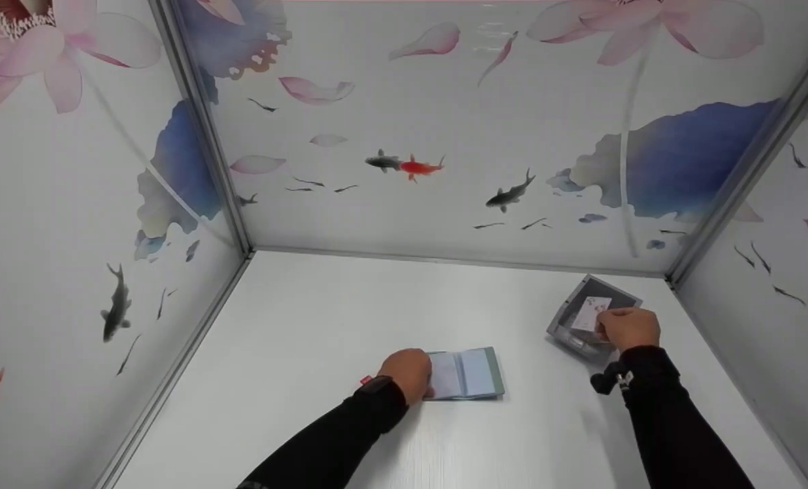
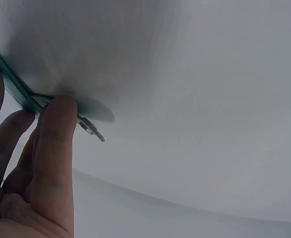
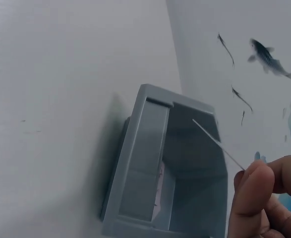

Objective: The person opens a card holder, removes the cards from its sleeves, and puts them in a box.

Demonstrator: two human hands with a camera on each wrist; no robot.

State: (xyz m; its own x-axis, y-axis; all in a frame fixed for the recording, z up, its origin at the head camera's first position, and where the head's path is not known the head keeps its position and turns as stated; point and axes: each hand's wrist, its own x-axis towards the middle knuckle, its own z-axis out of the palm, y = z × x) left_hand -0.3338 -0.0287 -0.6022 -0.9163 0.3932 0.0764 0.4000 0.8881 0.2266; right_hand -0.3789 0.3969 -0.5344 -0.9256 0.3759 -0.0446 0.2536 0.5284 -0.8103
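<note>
A small green card holder point(image 1: 482, 370) lies spread open on the white table, its clear sleeves showing. My left hand point(image 1: 407, 373) grips its left edge; in the left wrist view the fingers point(image 2: 56, 144) lie along the green cover point(image 2: 19, 89), seen nearly edge-on. At the right, my right hand point(image 1: 631, 329) pinches a thin card point(image 1: 590, 314) with a small pinkish print above a grey plastic box point(image 1: 570, 333). From the right wrist that card point(image 3: 218, 144) shows as a thin line over the box opening, between thumb and fingertip.
Inside the box, part of another printed card point(image 3: 159, 191) shows. White panels with painted fish, petals and lotus leaves enclose the table point(image 1: 349, 299) at the back and both sides, with a metal corner post point(image 1: 200, 129) at the left.
</note>
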